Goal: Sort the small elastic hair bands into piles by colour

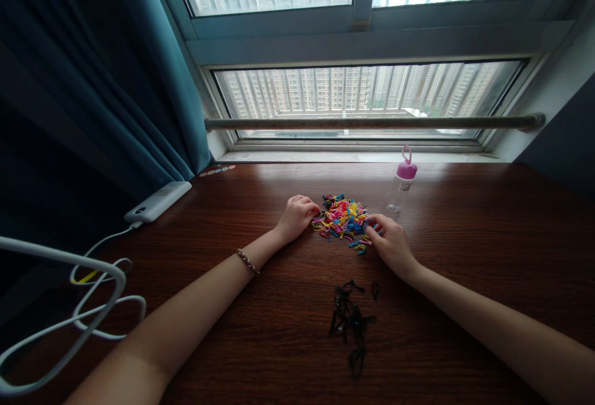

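Nearest the wearer, one loose group of black bands (354,318) is lying below both hands. Beyond it, two hands, left (301,214) and right (389,240), are touching opposite edges of one multicoloured pile (343,219); whether either is gripping a band, I cannot tell. Past the right hand, one pink-capped bottle (402,183) is standing.

Left hand (299,216) at left edge of multicoloured band pile (343,216) — fingers curled | right hand (390,242) touching its right edge | black bands (354,321) nearer the wearer, loosely heaped | clear bottle (400,188) upright beyond right hand — pink cap (406,170), looped | wooden table (209,318) beneath
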A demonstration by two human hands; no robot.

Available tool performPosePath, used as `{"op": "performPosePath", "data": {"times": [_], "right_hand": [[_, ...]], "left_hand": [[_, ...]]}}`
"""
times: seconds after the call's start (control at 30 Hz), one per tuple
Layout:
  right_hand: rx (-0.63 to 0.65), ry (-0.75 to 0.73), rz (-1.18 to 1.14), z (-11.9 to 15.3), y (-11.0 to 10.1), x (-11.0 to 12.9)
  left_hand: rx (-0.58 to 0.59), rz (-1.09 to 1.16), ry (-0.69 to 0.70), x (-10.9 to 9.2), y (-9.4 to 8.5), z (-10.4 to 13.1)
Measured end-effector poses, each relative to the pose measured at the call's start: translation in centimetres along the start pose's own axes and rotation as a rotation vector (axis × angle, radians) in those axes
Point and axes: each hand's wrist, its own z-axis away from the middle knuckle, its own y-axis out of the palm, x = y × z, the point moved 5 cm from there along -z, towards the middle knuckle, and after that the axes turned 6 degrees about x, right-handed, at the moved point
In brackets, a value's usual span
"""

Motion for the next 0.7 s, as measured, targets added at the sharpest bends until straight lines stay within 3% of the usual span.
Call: {"op": "performPosePath", "data": {"times": [0.7], "right_hand": [[-0.032,0.037,-0.117,0.13,-0.33,0.05]], "left_hand": [[-0.033,0.032,-0.039,-0.23,-0.34,0.09]]}}
